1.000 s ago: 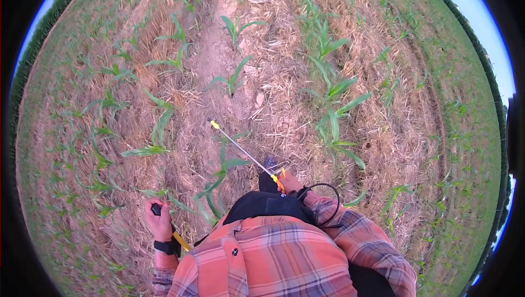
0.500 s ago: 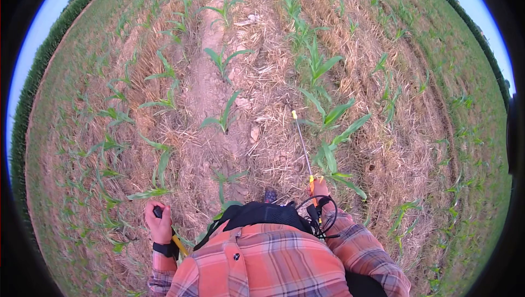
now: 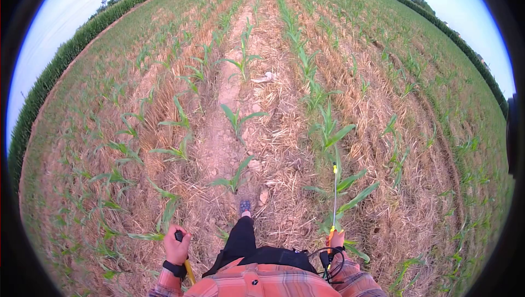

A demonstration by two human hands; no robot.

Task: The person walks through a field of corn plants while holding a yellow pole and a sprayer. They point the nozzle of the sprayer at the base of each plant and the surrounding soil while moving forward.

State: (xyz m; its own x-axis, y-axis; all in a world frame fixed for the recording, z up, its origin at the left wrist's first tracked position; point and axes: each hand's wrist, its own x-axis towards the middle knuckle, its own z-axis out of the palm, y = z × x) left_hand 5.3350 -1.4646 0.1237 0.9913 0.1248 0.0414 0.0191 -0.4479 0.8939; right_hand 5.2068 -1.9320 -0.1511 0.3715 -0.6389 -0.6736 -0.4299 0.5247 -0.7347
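Note:
My left hand [image 3: 176,249] is closed around the black grip [image 3: 179,235] of a yellow lever [image 3: 190,271], left of my body. On the right, my right hand [image 3: 336,240] is wrapped round the orange handle [image 3: 330,238] of a spray wand. The thin metal wand [image 3: 335,196] points forward and ends in a yellow nozzle [image 3: 334,169] beside the leaves of a young green plant [image 3: 350,180]. A black hose [image 3: 340,266] loops by my right wrist.
Rows of young plants [image 3: 236,120] run forward through dry straw and bare soil. One of my shoes [image 3: 245,206] stands on the soil strip near a small plant [image 3: 234,179]. A pale scrap [image 3: 266,77] lies ahead. Taller green growth [image 3: 65,62] borders the field.
The view has tilted up, showing more field and sky. My left leg and shoe now show ahead of my body. The wand tip has swung right, and both hands appear lower in view.

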